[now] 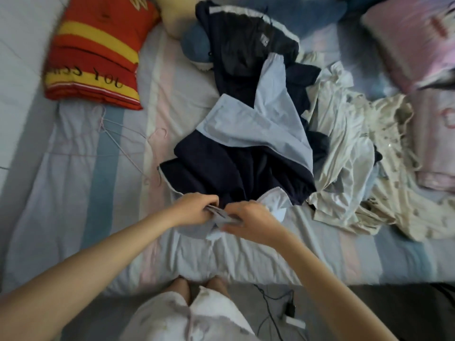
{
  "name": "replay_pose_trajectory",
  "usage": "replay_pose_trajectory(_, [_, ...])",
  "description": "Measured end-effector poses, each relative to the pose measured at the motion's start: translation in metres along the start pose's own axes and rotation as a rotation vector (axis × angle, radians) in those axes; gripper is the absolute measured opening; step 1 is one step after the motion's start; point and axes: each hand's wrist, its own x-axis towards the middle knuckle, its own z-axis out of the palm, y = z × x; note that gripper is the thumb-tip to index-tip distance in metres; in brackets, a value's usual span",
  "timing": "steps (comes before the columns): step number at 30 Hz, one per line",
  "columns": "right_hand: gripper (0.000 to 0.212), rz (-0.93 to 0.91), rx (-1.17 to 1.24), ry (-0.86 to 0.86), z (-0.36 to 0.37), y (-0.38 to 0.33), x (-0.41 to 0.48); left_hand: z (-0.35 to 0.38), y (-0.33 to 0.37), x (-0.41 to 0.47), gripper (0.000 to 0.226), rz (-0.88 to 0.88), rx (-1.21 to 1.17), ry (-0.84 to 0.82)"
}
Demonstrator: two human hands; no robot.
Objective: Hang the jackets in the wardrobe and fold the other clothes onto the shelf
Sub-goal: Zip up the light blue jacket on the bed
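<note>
A navy and light-blue jacket [246,153] lies spread on the bed [103,217], its collar end nearest me. My left hand [197,207] and my right hand [251,217] meet at that near end, and both pinch the light-blue fabric and something thin there. A second dark jacket with white stripes [243,45] lies beyond it. Cream-coloured clothes [349,168] are heaped to the right. Pale pink wire hangers [133,146] lie on the sheet to the left of the jacket.
A folded red and yellow blanket [96,52] sits at the far left, next to a soft toy [194,45]. Pink pillows [413,38] and a folded pink blanket [435,143] are on the right. A cable and plug [288,308] lie on the floor by my knees.
</note>
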Motion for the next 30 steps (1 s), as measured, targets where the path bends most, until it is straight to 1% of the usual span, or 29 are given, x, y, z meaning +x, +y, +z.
replay_pose_trajectory(1, [0.029, 0.044, 0.003, 0.058, -0.007, -0.006, -0.011, -0.009, 0.010, -0.014, 0.015, -0.010, -0.030, 0.044])
replay_pose_trajectory(2, [0.042, 0.094, -0.039, 0.118, -0.014, -0.011, -0.023, -0.016, 0.020, -0.030, 0.017, -0.020, -0.084, 0.078])
replay_pose_trajectory(4, [0.061, 0.252, -0.184, 0.188, -0.022, -0.011, -0.043, -0.026, 0.036, -0.058, 0.015, -0.047, -0.228, 0.116])
replay_pose_trajectory(6, [0.070, 0.475, -0.245, 0.154, -0.016, -0.008, -0.065, -0.027, 0.048, -0.091, 0.013, -0.058, -0.304, 0.112])
replay_pose_trajectory(7, [0.071, 0.570, -0.199, 0.138, -0.006, -0.004, -0.073, -0.026, 0.052, -0.107, 0.012, -0.067, -0.333, 0.120])
replay_pose_trajectory(8, [0.071, 0.659, -0.101, 0.120, 0.007, -0.001, -0.080, -0.024, 0.054, -0.122, 0.013, -0.078, -0.358, 0.138])
replay_pose_trajectory(10, [0.071, 0.836, 0.210, 0.131, 0.030, 0.003, -0.088, -0.029, 0.059, -0.145, 0.028, -0.113, -0.479, 0.196])
replay_pose_trajectory(11, [0.072, 0.946, 0.444, 0.168, 0.039, 0.003, -0.090, -0.035, 0.059, -0.158, 0.036, -0.147, -0.572, 0.231])
replay_pose_trajectory(12, [0.073, 1.087, 0.757, 0.214, 0.046, 0.003, -0.091, -0.040, 0.058, -0.168, 0.036, -0.178, -0.662, 0.267])
replay_pose_trajectory(13, [0.073, 1.171, 1.092, 0.263, 0.053, 0.007, -0.092, -0.046, 0.057, -0.178, 0.030, -0.203, -0.744, 0.297])
replay_pose_trajectory(14, [0.075, 1.194, 1.412, 0.290, 0.060, 0.009, -0.091, -0.051, 0.057, -0.187, 0.025, -0.216, -0.803, 0.325])
replay_pose_trajectory(15, [0.081, 1.154, 1.739, 0.334, 0.066, 0.006, -0.088, -0.054, 0.054, -0.198, 0.025, -0.223, -0.846, 0.354])
replay_pose_trajectory(16, [0.085, 1.098, 1.898, 0.355, 0.070, 0.004, -0.079, -0.056, 0.051, -0.207, 0.030, -0.229, -0.872, 0.373])
replay_pose_trajectory(17, [0.083, 1.079, 1.963, 0.378, 0.071, -0.004, -0.070, -0.056, 0.048, -0.216, 0.035, -0.233, -0.893, 0.383])
replay_pose_trajectory(18, [0.074, 1.039, 1.862, 0.360, 0.070, -0.019, -0.057, -0.055, 0.045, -0.227, 0.038, -0.235, -0.909, 0.397])
replay_pose_trajectory(19, [0.055, 1.041, 1.790, 0.351, 0.069, -0.032, -0.046, -0.053, 0.043, -0.234, 0.038, -0.220, -0.920, 0.403])
replay_pose_trajectory(20, [0.035, 1.041, 1.650, 0.344, 0.070, -0.044, -0.035, -0.051, 0.040, -0.242, 0.039, -0.218, -0.918, 0.415])
replay_pose_trajectory(21, [0.021, 1.020, 1.527, 0.320, 0.074, -0.053, -0.024, -0.050, 0.036, -0.250, 0.040, -0.219, -0.913, 0.440])
replay_pose_trajectory(22, [0.014, 0.956, 1.395, 0.276, 0.075, -0.064, -0.014, -0.049, 0.033, -0.260, 0.039, -0.231, -0.911, 0.475])
replay_pose_trajectory(24, [0.013, 0.894, 1.125, 0.249, 0.079, -0.079, 0.006, -0.046, 0.022, -0.280, 0.031, -0.293, -0.909, 0.594])
replay_pose_trajectory(25, [0.017, 0.862, 1.045, 0.258, 0.072, -0.087, 0.015, -0.045, 0.015, -0.289, 0.030, -0.347, -0.893, 0.660])
replay_pose_trajectory(26, [0.027, 0.820, 0.944, 0.259, 0.062, -0.100, 0.025, -0.046, 0.007, -0.299, 0.031, -0.413, -0.864, 0.718])
replay_pose_trajectory(27, [0.037, 0.762, 0.778, 0.227, 0.050, -0.112, 0.034, -0.047, -0.001, -0.309, 0.031, -0.473, -0.821, 0.757])
replay_pose_trajectory(28, [0.039, 0.629, 0.558, 0.172, 0.036, -0.126, 0.042, -0.048, -0.007, -0.317, 0.033, -0.502, -0.786, 0.767])
replay_pose_trajectory(29, [0.033, 0.431, 0.369, 0.090, 0.021, -0.145, 0.045, -0.049, -0.012, -0.327, 0.037, -0.502, -0.761, 0.772])
replay_pose_trajectory(30, [0.021, 0.250, 0.217, -0.015, 0.007, -0.163, 0.045, -0.049, -0.015, -0.336, 0.048, -0.491, -0.737, 0.760])
